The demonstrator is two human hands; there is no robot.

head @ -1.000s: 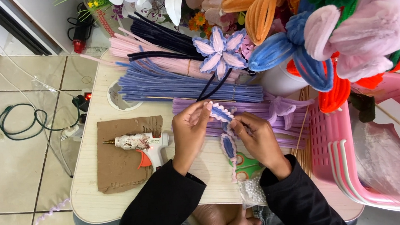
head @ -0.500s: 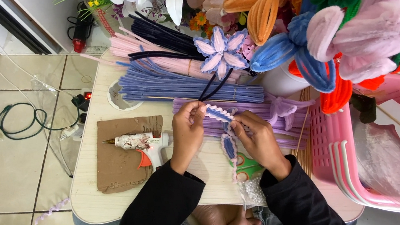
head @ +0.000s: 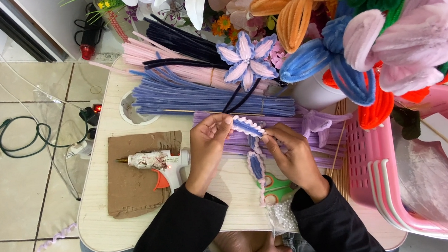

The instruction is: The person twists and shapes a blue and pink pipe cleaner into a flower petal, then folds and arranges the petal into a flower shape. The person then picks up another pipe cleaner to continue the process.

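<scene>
My left hand [head: 206,146] and my right hand [head: 290,155] together hold a small petal [head: 246,125] made of pale pink and blue fuzzy wire, above a light wooden table [head: 103,228]. Fingers of both hands pinch the petal's ends. A second petal of the same kind [head: 256,166] hangs below it between my hands. Under my hands lies a bundle of lilac fuzzy wires [head: 289,131]. A white glue gun [head: 157,161] rests on a brown cardboard sheet [head: 132,188] just left of my left hand.
Bundles of blue [head: 178,95], pink [head: 175,65] and dark purple wires [head: 184,40] lie at the table's back. Finished fuzzy-wire flowers [head: 389,36] crowd the upper right. Pink baskets [head: 380,182] stand at right. Green-handled scissors [head: 278,186] and a bag of pearls [head: 283,218] lie near my right wrist. Cables [head: 20,138] run over the tiled floor.
My fingers have shifted slightly on the petal; the hands stay in the same place over the lilac wires.
</scene>
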